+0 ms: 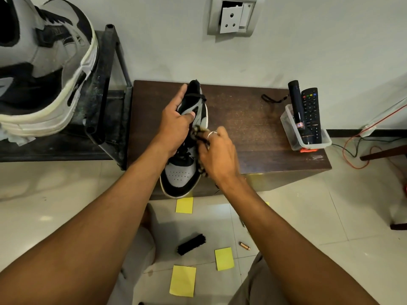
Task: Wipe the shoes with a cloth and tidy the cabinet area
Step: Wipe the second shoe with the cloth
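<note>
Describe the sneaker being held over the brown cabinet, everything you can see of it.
The sneaker has grey and black panels, black laces, a perforated grey toe and a whitish sole edge. Its toe points toward the person, past the front edge of the cabinet top. The left hand grips its ankle end; the right hand holds a dark patterned cloth against its side.

Both bare forearms reach from the lower corners to mid-frame.
The left hand [176,124] grips the shoe [180,175], thumb across its side; the right hand [218,155] bunches the cloth [196,130] in bent fingers [221,130].
</note>
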`<state>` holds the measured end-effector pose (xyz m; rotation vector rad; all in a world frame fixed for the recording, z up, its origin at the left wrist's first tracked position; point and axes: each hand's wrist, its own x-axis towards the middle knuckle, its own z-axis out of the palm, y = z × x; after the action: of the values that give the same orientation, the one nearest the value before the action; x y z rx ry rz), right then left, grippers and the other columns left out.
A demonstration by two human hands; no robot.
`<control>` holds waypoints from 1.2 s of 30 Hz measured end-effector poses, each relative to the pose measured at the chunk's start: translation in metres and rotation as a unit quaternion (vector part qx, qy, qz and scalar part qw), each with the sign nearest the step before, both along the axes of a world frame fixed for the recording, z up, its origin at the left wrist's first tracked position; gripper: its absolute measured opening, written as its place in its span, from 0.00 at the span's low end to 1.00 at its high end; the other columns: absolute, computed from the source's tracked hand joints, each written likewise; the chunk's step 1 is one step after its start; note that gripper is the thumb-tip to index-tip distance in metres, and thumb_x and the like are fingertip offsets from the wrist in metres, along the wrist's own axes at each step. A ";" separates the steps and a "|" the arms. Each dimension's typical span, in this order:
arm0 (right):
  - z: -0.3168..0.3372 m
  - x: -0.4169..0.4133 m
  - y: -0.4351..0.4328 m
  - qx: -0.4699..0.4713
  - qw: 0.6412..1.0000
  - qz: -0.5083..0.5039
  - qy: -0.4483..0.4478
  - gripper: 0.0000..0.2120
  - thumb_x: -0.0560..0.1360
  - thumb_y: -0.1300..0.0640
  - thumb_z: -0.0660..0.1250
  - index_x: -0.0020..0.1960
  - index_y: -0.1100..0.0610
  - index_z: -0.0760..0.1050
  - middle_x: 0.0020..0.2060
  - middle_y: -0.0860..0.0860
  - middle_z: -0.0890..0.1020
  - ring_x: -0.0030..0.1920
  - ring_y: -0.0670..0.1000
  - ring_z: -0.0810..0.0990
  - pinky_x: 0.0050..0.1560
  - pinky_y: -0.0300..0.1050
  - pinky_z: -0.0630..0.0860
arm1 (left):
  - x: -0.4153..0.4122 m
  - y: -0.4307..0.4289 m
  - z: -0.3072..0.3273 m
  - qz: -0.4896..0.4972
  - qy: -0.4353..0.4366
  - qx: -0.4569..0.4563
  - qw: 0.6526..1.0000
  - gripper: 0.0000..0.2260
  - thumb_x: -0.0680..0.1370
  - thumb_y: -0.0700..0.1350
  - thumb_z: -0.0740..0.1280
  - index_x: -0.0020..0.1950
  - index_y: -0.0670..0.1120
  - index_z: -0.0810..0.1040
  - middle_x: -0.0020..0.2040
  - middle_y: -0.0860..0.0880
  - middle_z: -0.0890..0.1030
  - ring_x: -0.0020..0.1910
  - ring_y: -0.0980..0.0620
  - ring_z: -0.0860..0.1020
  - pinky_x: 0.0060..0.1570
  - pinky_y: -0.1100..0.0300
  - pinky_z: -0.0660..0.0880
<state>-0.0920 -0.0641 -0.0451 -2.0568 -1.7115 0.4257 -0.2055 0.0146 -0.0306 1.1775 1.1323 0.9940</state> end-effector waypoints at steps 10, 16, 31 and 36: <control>0.003 0.014 0.052 0.009 0.995 -0.063 0.073 0.13 0.81 0.54 0.67 0.65 0.52 0.81 0.55 0.48 0.78 0.49 0.47 0.79 0.49 0.41 0.74 | 0.002 0.003 -0.002 0.016 -0.019 -0.023 0.999 0.34 0.79 0.28 0.62 0.80 0.53 0.63 0.68 0.48 0.78 0.61 0.53 0.81 0.64 0.52 0.78; 0.017 0.021 0.007 -0.087 0.990 0.066 0.093 0.12 0.79 0.56 0.70 0.61 0.52 0.84 0.56 0.49 0.85 0.54 0.47 0.83 0.53 0.39 0.78 | 0.005 0.004 -0.004 0.036 -0.008 -0.013 0.999 0.33 0.79 0.28 0.62 0.80 0.52 0.63 0.69 0.48 0.77 0.57 0.56 0.82 0.57 0.57 0.80; 0.000 0.002 0.045 0.074 0.992 -0.069 0.081 0.13 0.82 0.53 0.65 0.65 0.52 0.80 0.51 0.49 0.73 0.44 0.51 0.81 0.50 0.51 0.81 | 0.003 0.003 -0.001 0.012 -0.015 -0.026 0.999 0.34 0.79 0.28 0.62 0.80 0.53 0.62 0.68 0.48 0.78 0.61 0.53 0.81 0.63 0.53 0.78; 0.001 0.010 0.024 0.005 0.997 0.003 0.071 0.13 0.81 0.54 0.67 0.64 0.52 0.82 0.51 0.48 0.73 0.48 0.47 0.77 0.48 0.41 0.76 | 0.002 0.003 -0.002 0.016 -0.002 -0.018 1.000 0.34 0.79 0.29 0.62 0.80 0.54 0.63 0.70 0.48 0.76 0.61 0.56 0.80 0.61 0.60 0.78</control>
<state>-0.0824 -0.0398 -0.0442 -1.9667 -1.6327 0.5501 -0.2030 0.0181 -0.0330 1.1314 1.1637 0.9956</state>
